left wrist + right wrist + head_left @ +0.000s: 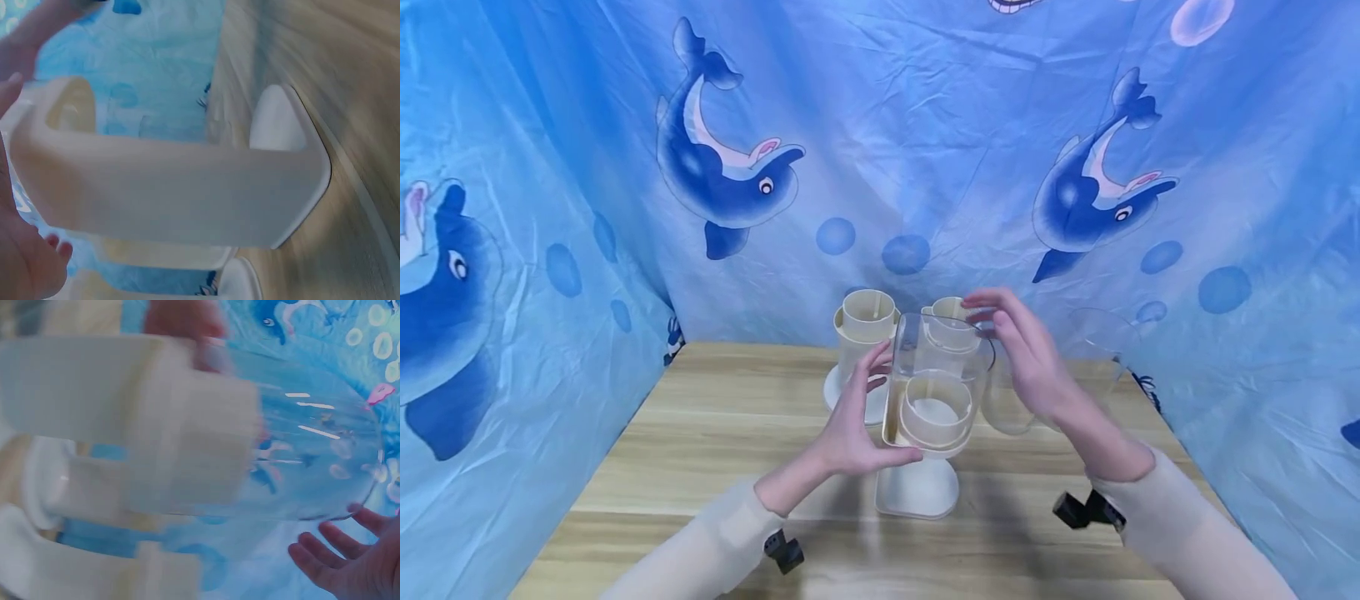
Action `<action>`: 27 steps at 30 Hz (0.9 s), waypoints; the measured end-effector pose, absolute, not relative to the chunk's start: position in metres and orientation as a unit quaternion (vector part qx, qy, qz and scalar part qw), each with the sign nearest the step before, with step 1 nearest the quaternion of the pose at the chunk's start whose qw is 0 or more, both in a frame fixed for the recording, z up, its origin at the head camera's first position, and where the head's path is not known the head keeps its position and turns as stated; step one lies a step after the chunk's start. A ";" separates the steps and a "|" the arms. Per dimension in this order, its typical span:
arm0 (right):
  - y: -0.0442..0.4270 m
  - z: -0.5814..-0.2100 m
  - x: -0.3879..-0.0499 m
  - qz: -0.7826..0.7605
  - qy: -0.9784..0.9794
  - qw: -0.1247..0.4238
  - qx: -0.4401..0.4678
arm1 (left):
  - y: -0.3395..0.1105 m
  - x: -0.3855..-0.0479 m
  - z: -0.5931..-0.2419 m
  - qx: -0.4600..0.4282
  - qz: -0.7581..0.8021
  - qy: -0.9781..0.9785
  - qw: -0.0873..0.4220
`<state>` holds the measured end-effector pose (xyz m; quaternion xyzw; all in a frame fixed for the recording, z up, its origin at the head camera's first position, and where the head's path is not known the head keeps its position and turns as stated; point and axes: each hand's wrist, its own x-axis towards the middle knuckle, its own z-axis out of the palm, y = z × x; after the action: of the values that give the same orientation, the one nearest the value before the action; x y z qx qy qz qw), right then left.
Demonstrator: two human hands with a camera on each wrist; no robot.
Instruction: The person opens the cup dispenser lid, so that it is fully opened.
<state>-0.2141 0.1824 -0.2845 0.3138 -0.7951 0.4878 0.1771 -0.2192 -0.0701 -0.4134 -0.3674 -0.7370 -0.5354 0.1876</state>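
Observation:
In the head view a white stand [917, 492] with a cream ring-shaped top [936, 412] stands in front of me. A clear rounded container [943, 346] sits upside down around that ring. My left hand [853, 433] spreads round the near left side, its thumb straight in front of the ring and its fingertips beside the container. Whether it touches is unclear. Near the container's upper right edge is my right hand [1026, 354], fingers loosely bent. In the right wrist view its fingers [337, 547] lie spread at the clear container's [312, 444] closed end.
Two similar cream-and-white stands [867, 321] [952, 333] are behind, toward the back of the wooden table [715, 442]. More clear containers [1011, 408] stand to the right, partly behind my right arm. Blue dolphin-printed cloth [910, 125] hangs around the table's back and sides.

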 end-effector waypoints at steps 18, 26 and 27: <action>0.130 -0.238 -0.225 0.165 -0.908 0.041 0.384 | -0.071 -0.244 -0.427 -0.416 -0.498 -0.744 0.158; 0.125 -0.236 -0.220 0.167 -0.912 0.052 0.372 | -0.073 -0.245 -0.423 -0.421 -0.482 -0.748 0.176; 0.126 -0.235 -0.221 0.170 -0.911 0.046 0.372 | -0.073 -0.246 -0.423 -0.423 -0.480 -0.747 0.178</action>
<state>-0.2207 0.1263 -0.2352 0.3719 -0.9114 0.1698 0.0465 -0.2457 -0.0728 -0.4235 -0.4229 -0.7475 -0.4804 0.1780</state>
